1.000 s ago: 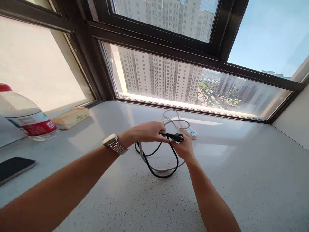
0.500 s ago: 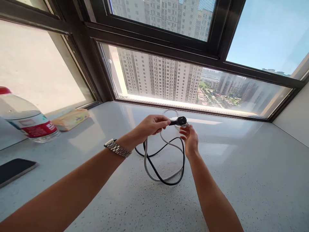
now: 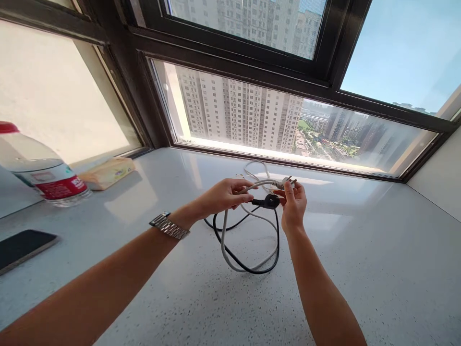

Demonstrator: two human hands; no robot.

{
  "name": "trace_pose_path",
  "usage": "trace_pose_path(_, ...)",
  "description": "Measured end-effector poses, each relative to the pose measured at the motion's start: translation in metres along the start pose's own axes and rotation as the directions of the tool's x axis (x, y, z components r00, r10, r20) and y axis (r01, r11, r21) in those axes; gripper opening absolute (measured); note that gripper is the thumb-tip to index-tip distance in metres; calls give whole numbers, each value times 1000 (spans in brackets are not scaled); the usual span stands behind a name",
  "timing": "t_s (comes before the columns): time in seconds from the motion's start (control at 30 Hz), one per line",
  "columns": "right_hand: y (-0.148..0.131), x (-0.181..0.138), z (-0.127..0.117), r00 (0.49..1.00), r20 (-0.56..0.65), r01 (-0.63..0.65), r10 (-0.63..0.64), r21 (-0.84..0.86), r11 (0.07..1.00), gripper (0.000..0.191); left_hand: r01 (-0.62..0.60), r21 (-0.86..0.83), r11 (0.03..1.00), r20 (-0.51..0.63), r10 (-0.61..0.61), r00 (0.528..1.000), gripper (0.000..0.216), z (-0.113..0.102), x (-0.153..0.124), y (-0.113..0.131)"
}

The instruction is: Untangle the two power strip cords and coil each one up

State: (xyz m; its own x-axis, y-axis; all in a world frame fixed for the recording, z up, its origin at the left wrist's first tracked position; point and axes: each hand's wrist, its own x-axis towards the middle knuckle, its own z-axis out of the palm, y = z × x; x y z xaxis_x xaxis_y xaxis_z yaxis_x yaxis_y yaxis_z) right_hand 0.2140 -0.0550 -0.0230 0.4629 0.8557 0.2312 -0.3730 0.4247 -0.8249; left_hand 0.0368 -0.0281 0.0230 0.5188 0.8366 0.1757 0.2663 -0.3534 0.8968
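Above the speckled white counter (image 3: pixel 360 250) below the window, the left hand (image 3: pixel 223 194) pinches both cables while the right hand (image 3: pixel 293 206), just beside it, seemingly grips the grey plug (image 3: pixel 284 182), with the black plug (image 3: pixel 270 201) between them pointing rightward.

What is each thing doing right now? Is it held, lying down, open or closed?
Left hand: closed around both cords.
Right hand: pinching the plugs.
Black plug: held, unplugged.
Grey plug: held, unplugged, prongs bare.
Black cord: looped, hanging to the counter.
Grey cord: looped beside it.
Bottle: capped, upright.
Phone: flat, screen dark.
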Motion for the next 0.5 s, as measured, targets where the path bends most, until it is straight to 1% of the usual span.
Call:
trace_pose_path(0.07,-2,-2,1,1000,-11,6,-6,-15,1000,48,-11,21,1000,-35,11,999,33,4,-1,-4)
trace_pose_path(0.17,-4,-4,2,1000,23,-9,11,-64,998,50,7,-7,1000,-100,-8,995,30,10,-1,-13)
trace_pose_path(0.23,-3,-4,2,997,61,-28,36,-118,993,50,61,-60,996,-151,-70,986,29,11,-1,-18)
trace_pose_path(0.3,-2,-3,0,995,83,-38,52,-168,985,48,116,-173,978,-196,-150,969,31,9,-1,-20)
trace_pose_path(0.33,-1,-2,0,995,84,-38,55,-188,981,47,133,-233,963,-200,-182,963,33,7,-2,-20)
trace_pose_path(0.37,0,-1,-1,995,79,-36,53,-204,978,47,144,-272,951,-187,-199,962,35,5,-4,-20)
trace_pose_path(0.4,2,0,-2,996,69,-37,52,-210,977,46,149,-276,950,-157,-198,968,37,3,-5,-19)
trace_pose_path(0.43,3,0,-3,996,59,-47,61,-207,977,47,146,-241,960,-118,-178,977,42,2,-6,-19)
trace_pose_path(0.5,4,1,-4,994,42,-93,102,-184,979,48,91,-96,991,-51,-96,994,57,1,-9,-18)
